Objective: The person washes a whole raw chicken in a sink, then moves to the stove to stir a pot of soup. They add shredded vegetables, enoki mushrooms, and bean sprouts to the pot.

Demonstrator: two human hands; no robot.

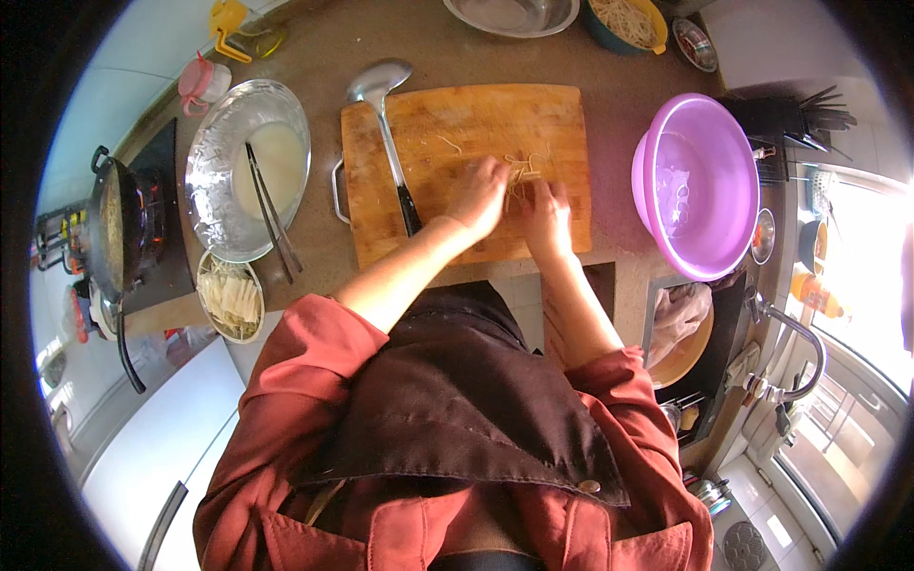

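Note:
A wooden cutting board [400, 150] lies in front of me. On its right half is a small heap of thin pale strips [523, 175], perhaps shredded vegetable or noodles. My left hand [480, 191] touches the heap from the left, fingers bent. From the right, my right hand [550, 216] meets the same strips, its fingertips slightly blurred. Whether either hand grips them is hidden. A few loose strands are scattered nearby on the wood. Across the board's left side rests a metal ladle [385, 128], its black handle beside my left forearm.
Left of the board stands a metal bowl of whitish liquid [275, 168] with chopsticks [264, 207] across it. Below it sits a bowl of pale strips [230, 298]. A wok [113, 221] is on the stove. At right are a purple basin [707, 193] and a sink faucet [810, 350].

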